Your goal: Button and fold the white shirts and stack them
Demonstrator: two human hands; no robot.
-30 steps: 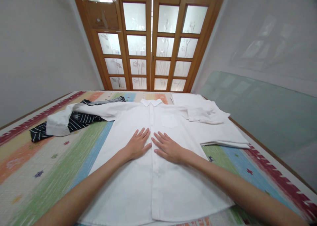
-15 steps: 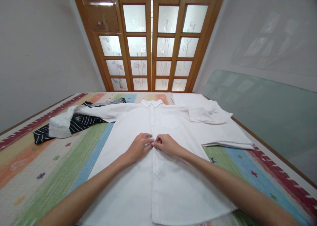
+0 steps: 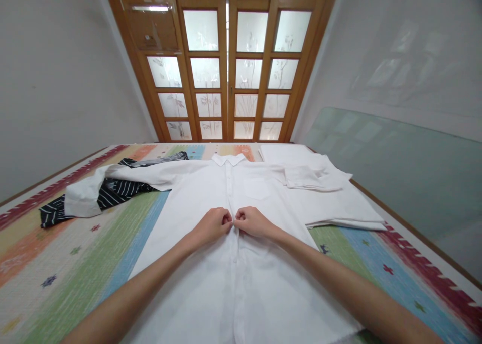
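Observation:
A white button-up shirt [image 3: 196, 283] lies face up with its collar away from me and its sleeves spread to the sides. My left hand [image 3: 216, 225] pinches the front placket at mid-length, fingers curled. Close beside it, my right hand [image 3: 254, 222] pinches the other side of the same placket. The fingertips of both hands nearly meet, and the fabric there is slightly raised. Whatever button or buttonhole lies between them is hidden by my fingers.
Black-and-white striped cloth [image 3: 122, 193] lies under the shirt's left-hand sleeve. Folded white cloth [image 3: 339, 203] lies beneath the right-hand sleeve. All rest on a colourful striped cover [image 3: 124, 248]. Beyond stand wooden doors [image 3: 228, 83], with a pale green panel [image 3: 395, 168] at right.
Both hands have lifted the placket slightly and shifted a little toward me. My left fingers have curled in more tightly, and the creases around the placket have changed.

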